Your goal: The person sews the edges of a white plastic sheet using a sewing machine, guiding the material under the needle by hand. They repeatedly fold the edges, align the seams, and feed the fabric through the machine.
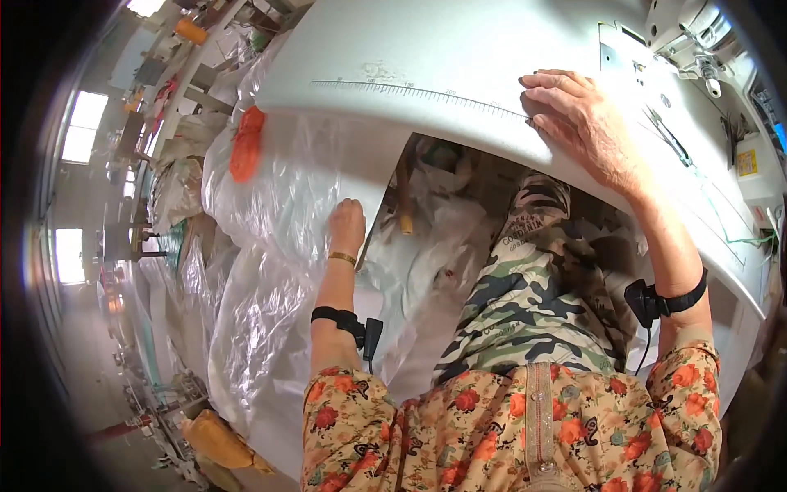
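My right hand [584,125] rests at the front edge of the pale sewing table [492,49], by the right end of a printed ruler scale [422,88]. Its fingers stretch out over the tabletop and hold nothing. Lower and to the left, my left hand [348,227] is closed beside a white panel [369,176] below the table edge. The fingers hide whatever it may grip. Clear plastic sheeting [270,271] hangs just left of that hand. On the right side of the table stands a sewing machine, its needle area [707,70] showing, with tweezers [668,135] lying nearby.
An orange-red cloth bundle [247,143] hangs at the table's left corner. Camouflage cloth [533,303] covers my lap below a dark opening. A white container [748,160] and green thread [742,240] are at the right. A yellow-brown bundle [221,443] lies at lower left.
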Available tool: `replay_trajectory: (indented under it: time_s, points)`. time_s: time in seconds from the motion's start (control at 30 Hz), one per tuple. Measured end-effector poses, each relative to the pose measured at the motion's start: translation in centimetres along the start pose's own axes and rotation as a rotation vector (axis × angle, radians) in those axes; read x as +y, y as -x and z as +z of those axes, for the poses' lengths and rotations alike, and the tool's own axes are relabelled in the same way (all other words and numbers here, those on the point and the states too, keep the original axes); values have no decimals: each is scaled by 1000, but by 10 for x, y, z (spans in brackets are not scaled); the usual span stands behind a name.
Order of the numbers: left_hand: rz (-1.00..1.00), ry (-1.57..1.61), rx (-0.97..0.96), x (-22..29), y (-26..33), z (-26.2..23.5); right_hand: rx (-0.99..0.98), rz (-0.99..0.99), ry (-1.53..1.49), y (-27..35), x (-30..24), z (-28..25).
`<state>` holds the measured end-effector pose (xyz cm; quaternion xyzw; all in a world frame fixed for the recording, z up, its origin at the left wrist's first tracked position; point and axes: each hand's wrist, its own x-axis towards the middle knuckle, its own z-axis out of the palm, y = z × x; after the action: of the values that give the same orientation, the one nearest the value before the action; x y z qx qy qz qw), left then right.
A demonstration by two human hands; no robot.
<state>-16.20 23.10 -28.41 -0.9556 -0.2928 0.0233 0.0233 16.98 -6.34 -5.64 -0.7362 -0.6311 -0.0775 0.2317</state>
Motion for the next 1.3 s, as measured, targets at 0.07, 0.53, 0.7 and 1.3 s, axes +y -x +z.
replay_trajectory:
  time_s: [0.07, 0.53, 0.7, 1.3]
  points:
    - [-49, 55, 7, 0, 1, -2, -7, -14, 20, -1, 1, 1]
    - [50, 1, 19, 1, 1, 4, 116, -71, -9, 0, 4, 5]
    - [4, 21, 45, -10, -1, 7, 121, -81, 21, 0, 6, 6]
    - [22, 99, 70, -20, -2, 16, 95, -81, 38, 1, 7, 5]
